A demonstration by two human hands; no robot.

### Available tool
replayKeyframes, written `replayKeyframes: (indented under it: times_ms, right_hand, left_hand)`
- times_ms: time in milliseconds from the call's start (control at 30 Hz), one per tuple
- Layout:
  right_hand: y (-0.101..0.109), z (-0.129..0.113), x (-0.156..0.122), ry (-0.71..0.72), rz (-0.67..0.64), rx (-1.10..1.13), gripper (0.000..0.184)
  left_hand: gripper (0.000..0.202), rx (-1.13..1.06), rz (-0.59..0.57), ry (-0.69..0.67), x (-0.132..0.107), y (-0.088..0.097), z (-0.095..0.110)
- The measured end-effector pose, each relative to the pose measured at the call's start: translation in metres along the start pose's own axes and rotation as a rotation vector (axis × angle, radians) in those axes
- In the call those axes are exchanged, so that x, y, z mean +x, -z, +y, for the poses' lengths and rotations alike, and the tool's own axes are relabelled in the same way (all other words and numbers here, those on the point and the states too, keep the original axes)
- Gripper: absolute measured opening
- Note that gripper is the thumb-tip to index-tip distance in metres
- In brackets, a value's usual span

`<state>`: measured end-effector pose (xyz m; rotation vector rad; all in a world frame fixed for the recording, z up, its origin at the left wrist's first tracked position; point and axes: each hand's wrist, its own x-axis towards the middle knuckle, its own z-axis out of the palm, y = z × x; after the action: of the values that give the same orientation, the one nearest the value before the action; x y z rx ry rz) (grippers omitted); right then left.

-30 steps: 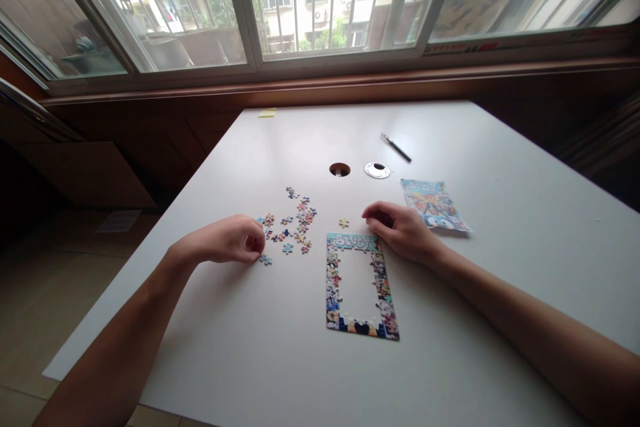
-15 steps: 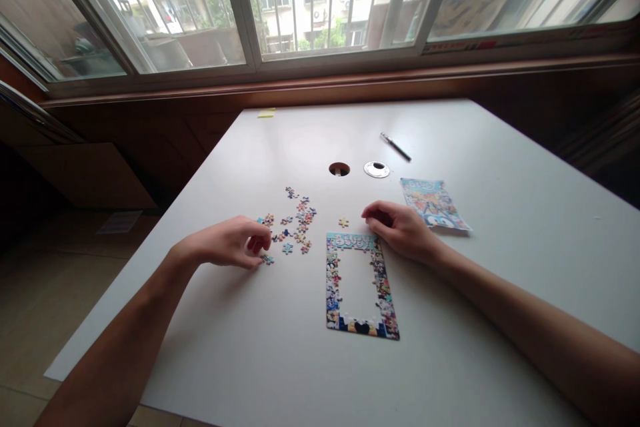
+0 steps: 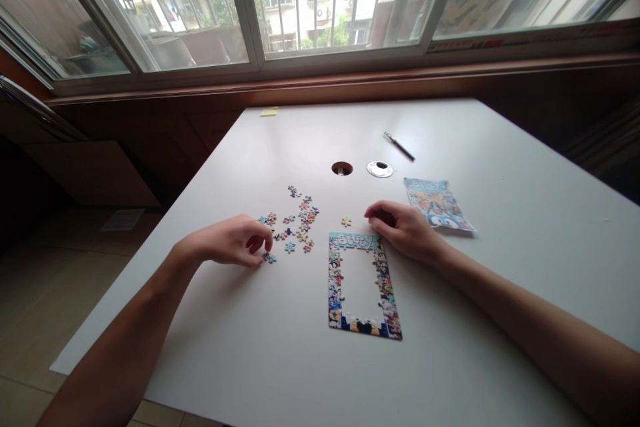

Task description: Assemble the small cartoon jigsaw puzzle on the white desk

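Note:
A partly built jigsaw (image 3: 363, 283) lies on the white table (image 3: 450, 320): only its colourful border is joined, the middle is bare. Several loose pieces (image 3: 297, 223) are scattered to its left, and one piece (image 3: 345, 221) lies apart near its top edge. My left hand (image 3: 233, 241) rests at the near left edge of the loose pieces, fingers curled in a pinch over a piece I cannot make out. My right hand (image 3: 404, 229) lies curled on the table beside the jigsaw's top right corner, with nothing visible in it.
A printed picture sheet (image 3: 437, 203) lies right of my right hand. Farther back are a black pen (image 3: 398, 146), a round cable hole (image 3: 342, 168) with its silver cap (image 3: 380, 169) beside it, and a yellow note (image 3: 269, 111) at the far edge below the window.
My left hand's fingers have reached slightly right toward the loose pieces and pinched. The right hand has stayed put. The camera shifted a little.

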<state>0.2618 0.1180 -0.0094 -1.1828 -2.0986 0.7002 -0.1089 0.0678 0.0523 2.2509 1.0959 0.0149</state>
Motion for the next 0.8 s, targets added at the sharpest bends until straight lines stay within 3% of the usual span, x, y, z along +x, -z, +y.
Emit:
replayKeyframes:
  times_ms: [167,300,433,600,800]
  right_hand:
    - [0.0003,-0.0012,-0.0003,-0.003,-0.004,-0.003,0.017]
    - [-0.0001,-0.001,0.0001,-0.001,-0.004,-0.009,0.018]
    - [0.0001,-0.0005,0.0002,0.004,-0.004,-0.009,0.019]
    - [0.0006,-0.0002,-0.0001,0.005,-0.004,-0.015,0.018]
    - [0.0002,0.0008,0.0002,0.007,0.001,-0.016,0.019]
  left_hand:
    - [0.011,0.031,-0.004,-0.02,0.0037,-0.0013,0.0013]
    - [0.023,0.017,-0.005,-0.096,0.0037,-0.0002,0.0034]
    - [0.007,0.041,0.045,-0.052,0.0035,-0.0005,0.0035]
    - [0.008,0.056,0.007,-0.049,0.007,-0.003,0.007]
    - [0.006,0.041,0.079,-0.084,0.0076,-0.0046,0.0072]
